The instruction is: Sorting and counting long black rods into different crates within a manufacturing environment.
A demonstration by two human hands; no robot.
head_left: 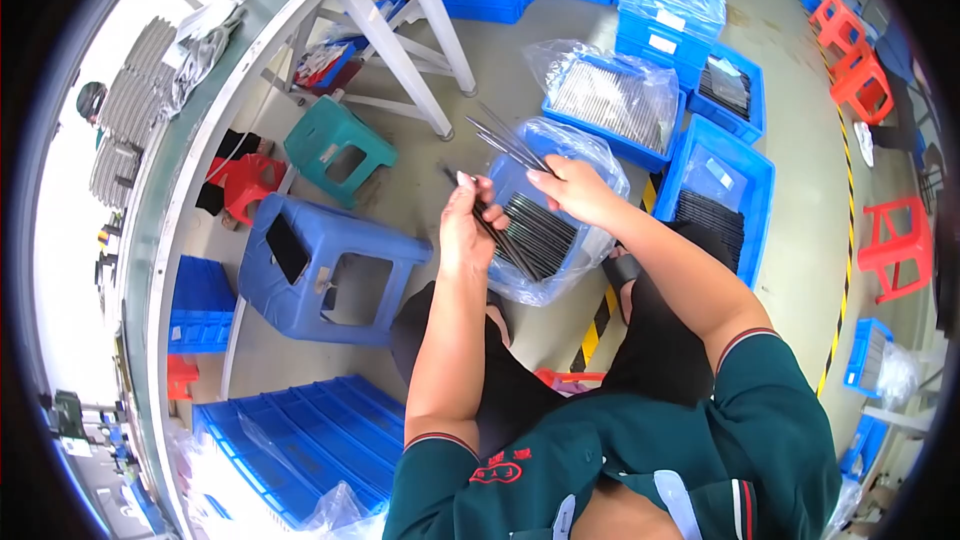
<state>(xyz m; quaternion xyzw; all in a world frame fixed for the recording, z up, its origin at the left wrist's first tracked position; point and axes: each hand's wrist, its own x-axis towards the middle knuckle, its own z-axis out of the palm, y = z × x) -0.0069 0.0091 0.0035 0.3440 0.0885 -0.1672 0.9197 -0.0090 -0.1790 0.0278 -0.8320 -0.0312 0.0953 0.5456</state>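
My left hand (468,223) is closed around a few thin dark rods (513,252) that slant down to the right. Beside it, my right hand (578,190) grips a small bunch of similar slender rods (507,143), their ends fanning out toward the upper left. Both hands are over a blue bin lined with clear plastic (607,168), which stands on the floor in front of my knees. Many dark rods (540,230) lie side by side in that bin. What the rods are for, and how many each hand has, cannot be made out.
Right of the bin, a blue crate (755,180) contains more dark rods; a plastic-covered crate (565,105) beyond it has silvery rods. A blue stool (375,240) with a phone (288,248) and a green stool (335,140) stand at left, near a long workbench (215,110). Red stools (893,248) are far right.
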